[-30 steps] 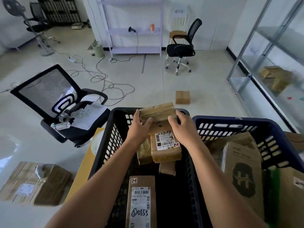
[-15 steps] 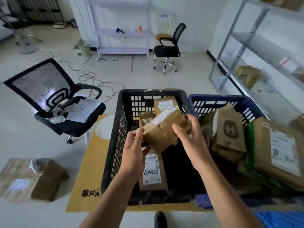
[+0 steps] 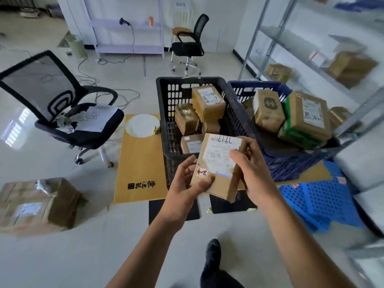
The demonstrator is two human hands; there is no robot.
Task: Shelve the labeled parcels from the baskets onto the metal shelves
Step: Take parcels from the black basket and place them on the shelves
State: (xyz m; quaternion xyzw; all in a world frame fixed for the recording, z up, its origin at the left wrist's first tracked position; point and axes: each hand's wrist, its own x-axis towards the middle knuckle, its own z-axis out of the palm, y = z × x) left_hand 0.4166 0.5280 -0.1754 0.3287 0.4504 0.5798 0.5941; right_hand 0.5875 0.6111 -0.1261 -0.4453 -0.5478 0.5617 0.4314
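Note:
Both my hands hold a small brown labeled parcel [image 3: 218, 163] in front of me, its white label facing up. My left hand [image 3: 187, 183] grips its lower left corner; my right hand [image 3: 249, 169] grips its right side. Just beyond it stands the black basket [image 3: 164, 104] with several brown parcels [image 3: 207, 102] inside. To its right the blue basket [image 3: 241, 86] is heaped with larger parcels [image 3: 268, 109]. The metal shelves [image 3: 311, 65] run along the right, with a few boxes [image 3: 351, 65] on them.
A black office chair [image 3: 62, 113] with papers stands to the left. A large taped box [image 3: 39, 204] lies on the floor at lower left. Flat cardboard [image 3: 139, 163] lies under the baskets, blue plastic panels [image 3: 324, 202] at right. Cables, another chair [image 3: 189, 42] and a far shelf [image 3: 124, 28] are behind.
I lifted the parcel out of the black basket, drew it toward me and turned its label up. The view backed away from the baskets.

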